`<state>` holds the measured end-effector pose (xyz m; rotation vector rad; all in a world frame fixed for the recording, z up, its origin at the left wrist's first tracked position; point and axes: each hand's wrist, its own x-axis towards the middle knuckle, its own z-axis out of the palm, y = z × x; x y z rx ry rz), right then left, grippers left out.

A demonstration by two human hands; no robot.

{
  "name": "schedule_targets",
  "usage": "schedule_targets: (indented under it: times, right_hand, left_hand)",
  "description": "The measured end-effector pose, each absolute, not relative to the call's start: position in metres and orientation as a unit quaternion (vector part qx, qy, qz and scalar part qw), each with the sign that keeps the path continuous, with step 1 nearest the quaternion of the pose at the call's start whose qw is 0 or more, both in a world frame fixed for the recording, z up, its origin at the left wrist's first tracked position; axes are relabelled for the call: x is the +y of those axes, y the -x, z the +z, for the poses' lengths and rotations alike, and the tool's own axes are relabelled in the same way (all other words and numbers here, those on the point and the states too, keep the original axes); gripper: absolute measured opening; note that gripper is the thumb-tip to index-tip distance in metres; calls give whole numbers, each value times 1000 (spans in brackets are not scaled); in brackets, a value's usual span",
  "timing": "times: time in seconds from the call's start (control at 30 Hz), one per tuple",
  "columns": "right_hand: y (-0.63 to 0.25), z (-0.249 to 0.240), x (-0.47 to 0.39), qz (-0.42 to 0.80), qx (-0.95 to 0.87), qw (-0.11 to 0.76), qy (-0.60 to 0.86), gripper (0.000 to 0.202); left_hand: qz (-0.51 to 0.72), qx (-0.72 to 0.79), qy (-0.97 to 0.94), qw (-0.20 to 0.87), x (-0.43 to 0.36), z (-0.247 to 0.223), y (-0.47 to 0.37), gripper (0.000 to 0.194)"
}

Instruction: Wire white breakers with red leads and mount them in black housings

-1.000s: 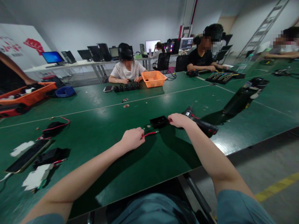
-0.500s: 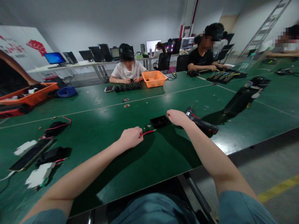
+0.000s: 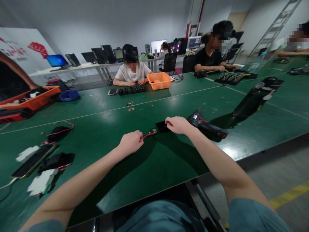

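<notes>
A short red wire (image 3: 149, 134) with a metal terminal at its far end is pinched in my left hand (image 3: 131, 141). Its tip lies close to a small black open box (image 3: 161, 126) on the green table. Over the right part of that box is my right hand (image 3: 178, 125), fingers curled at its edge; whether they grip the box or a small part in it is hidden. Just right of this hand lies a black and red cordless drill (image 3: 207, 125), its chuck pointing away from me.
White breakers (image 3: 42, 182), a phone (image 3: 33, 160) and black parts with red wires (image 3: 58, 133) lie at left. A dark bottle-like object (image 3: 253, 100) is at right. Across the table, a person (image 3: 132, 71) works beside an orange basket (image 3: 159, 81).
My right hand has moved left and slightly down, from beside the black box to over its right part. My left hand has drawn slightly left with the red wire.
</notes>
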<state>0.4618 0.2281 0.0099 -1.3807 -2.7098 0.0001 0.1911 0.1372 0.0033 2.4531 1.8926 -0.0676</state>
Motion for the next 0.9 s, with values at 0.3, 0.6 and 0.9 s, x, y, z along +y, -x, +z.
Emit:
schedule_targets:
  times: [0.3,0.6,0.9]
  right_hand:
    - [-459,10,226,71,-918,63,386,48]
    - [-465,10,232,30,-892,48,449,59]
    - [-461,14,219,21,-912,60,405,29]
  left_hand:
    - [-29,603,-797,24,137,8,-192,22]
    - [-30,598,-801,16,137,5,-190,21]
    - [-24,598,-801,25,137,8,-193,19]
